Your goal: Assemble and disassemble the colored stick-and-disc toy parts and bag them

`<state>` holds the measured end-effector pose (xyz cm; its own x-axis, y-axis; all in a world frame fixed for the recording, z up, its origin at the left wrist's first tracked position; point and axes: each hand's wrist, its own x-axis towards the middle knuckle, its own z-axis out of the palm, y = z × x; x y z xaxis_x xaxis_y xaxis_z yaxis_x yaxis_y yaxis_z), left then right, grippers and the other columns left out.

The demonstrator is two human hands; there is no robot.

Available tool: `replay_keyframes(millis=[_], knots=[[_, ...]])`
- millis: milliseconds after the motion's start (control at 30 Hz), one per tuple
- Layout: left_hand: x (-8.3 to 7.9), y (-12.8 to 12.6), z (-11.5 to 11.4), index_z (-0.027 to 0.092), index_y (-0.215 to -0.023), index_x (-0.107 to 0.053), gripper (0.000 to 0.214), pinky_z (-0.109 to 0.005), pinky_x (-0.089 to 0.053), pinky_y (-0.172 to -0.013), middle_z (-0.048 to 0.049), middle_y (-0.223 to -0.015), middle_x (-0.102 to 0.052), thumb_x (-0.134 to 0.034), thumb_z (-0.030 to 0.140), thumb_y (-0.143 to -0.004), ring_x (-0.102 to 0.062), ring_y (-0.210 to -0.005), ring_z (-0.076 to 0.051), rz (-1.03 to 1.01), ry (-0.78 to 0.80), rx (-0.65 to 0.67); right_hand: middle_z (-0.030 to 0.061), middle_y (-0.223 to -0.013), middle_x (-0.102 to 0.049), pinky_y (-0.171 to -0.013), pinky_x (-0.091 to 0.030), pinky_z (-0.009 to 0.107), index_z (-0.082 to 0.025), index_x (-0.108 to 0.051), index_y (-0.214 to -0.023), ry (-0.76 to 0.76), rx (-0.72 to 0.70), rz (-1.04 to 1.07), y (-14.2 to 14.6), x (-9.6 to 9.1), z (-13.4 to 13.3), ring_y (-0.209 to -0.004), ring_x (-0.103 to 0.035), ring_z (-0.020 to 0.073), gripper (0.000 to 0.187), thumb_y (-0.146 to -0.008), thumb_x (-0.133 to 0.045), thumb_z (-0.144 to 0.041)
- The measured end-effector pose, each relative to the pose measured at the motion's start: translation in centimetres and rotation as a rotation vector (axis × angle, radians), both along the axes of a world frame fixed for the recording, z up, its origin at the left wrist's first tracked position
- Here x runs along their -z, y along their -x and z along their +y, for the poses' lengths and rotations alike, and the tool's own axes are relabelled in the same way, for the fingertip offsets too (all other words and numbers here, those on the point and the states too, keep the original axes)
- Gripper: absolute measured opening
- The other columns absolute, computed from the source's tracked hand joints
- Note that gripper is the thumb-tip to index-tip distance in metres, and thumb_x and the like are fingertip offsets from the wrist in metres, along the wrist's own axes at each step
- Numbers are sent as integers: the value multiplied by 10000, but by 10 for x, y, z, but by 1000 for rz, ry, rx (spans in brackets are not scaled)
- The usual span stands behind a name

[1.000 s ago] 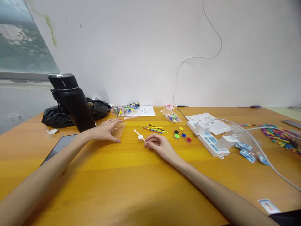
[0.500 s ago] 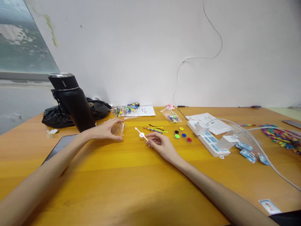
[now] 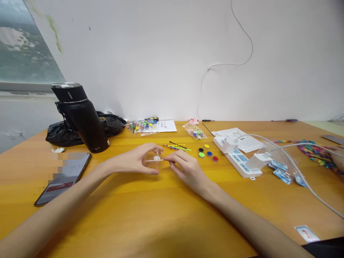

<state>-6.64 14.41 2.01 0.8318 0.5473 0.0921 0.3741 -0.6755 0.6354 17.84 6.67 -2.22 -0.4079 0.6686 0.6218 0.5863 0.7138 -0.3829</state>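
My left hand [image 3: 138, 158] holds a clear plastic piece [image 3: 150, 156] between its thumb and spread fingers; its outline is hard to make out. In front of or against that piece lies a white arrow-shaped spinner hand [image 3: 157, 158] with a round hub. The fingertips of my right hand [image 3: 185, 168] pinch one end of it. Whether the two pieces touch, I cannot tell. Just behind my right hand lie several thin coloured pointers [image 3: 177, 146]. To the right of them are several small coloured discs [image 3: 209, 153], black, yellow, green, blue and red.
A black bottle [image 3: 83, 118] and a phone [image 3: 67, 175] stand and lie at left. Bags of parts [image 3: 146, 126] are near the wall. At right are a power strip [image 3: 239, 161] with cables, blue-white packets [image 3: 282, 175], colourful pieces [image 3: 314, 154] and another person's hand [image 3: 337, 156].
My left hand has moved right with the clear plastic piece, up to the white spinner hand. The spinner hand has turned nearly level. Another person's hand has appeared at the right edge.
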Motion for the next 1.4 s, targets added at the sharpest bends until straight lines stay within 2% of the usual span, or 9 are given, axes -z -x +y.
replay_keyframes(millis=[233, 433, 667, 800, 933, 1100, 1167, 1300, 1400], knots=[[4, -18, -20, 299, -1386, -524, 625, -427, -450, -1047, -88, -1361, -597, -739, 511, -839, -572, -1229, -305, -70, 58, 37, 52, -1094, -725, -916, -542, 331, -255, -676, -1095, 110, -62, 74, 8, 2, -9, -1031, -686, 198, 188, -1025, -509, -202], [8, -22, -25, 294, -1363, -535, 551, -397, -490, -956, -90, -1309, -613, -696, 502, -879, -597, -1145, -286, -67, 72, 36, 33, -1044, -728, -913, -544, 323, -252, -682, -1012, 168, -51, 201, 10, 7, -9, -977, -697, 188, 117, -984, -580, -203], [10, -20, -25, 318, -1439, -446, 804, -470, -443, -1063, -97, -1398, -536, -819, 458, -741, -525, -1261, -338, -53, 62, 65, 53, -990, -714, -863, -578, 338, -248, -729, -956, 228, 4, 367, 13, -4, -8, -952, -692, 205, 125, -960, -606, -226], [8, -25, -30, 284, -1391, -486, 587, -455, -447, -1056, -105, -1356, -566, -705, 389, -857, -554, -1220, -306, -98, 70, 51, 46, -935, -734, -825, -605, 327, -228, -738, -909, 336, 9, 519, 16, -7, -10, -878, -722, 198, 81, -922, -658, -229], [6, -29, -35, 268, -1358, -493, 512, -436, -467, -1038, -108, -1345, -571, -666, 341, -881, -562, -1209, -287, -158, 107, 66, 29, -898, -776, -871, -592, 365, -230, -764, -864, 367, 34, 501, 17, -6, -13, -870, -740, 221, 57, -883, -711, -230], [10, -28, -35, 279, -1388, -451, 568, -435, -473, -1031, -108, -1342, -569, -668, 283, -864, -571, -1208, -285, -150, 102, 49, 17, -1008, -788, -874, -599, 350, -251, -784, -1024, 491, -118, 381, 16, -4, -12, -931, -754, 211, 191, -945, -612, -228], [11, -27, -34, 278, -1370, -467, 551, -423, -470, -1030, -106, -1342, -572, -678, 295, -861, -574, -1204, -282, -144, 81, 41, 17, -1047, -782, -906, -589, 350, -256, -776, -1060, 487, -126, 369, 14, -4, -11, -977, -746, 206, 232, -956, -575, -210], [11, -25, -27, 275, -1362, -495, 514, -414, -445, -1052, -100, -1369, -568, -669, 360, -885, -556, -1227, -281, -117, 24, 27, 18, -1039, -773, -914, -571, 350, -250, -769, -1014, 420, -85, 388, 8, -7, -5, -982, -727, 196, 269, -947, -526, -156], [15, -19, -15, 269, -1402, -467, 558, -423, -434, -1055, -105, -1373, -568, -654, 410, -896, -559, -1213, -289, -55, -59, -24, 27, -1009, -764, -899, -549, 344, -236, -751, -974, 323, 20, 364, -4, -7, 5, -960, -709, 193, 285, -942, -490, -125]])
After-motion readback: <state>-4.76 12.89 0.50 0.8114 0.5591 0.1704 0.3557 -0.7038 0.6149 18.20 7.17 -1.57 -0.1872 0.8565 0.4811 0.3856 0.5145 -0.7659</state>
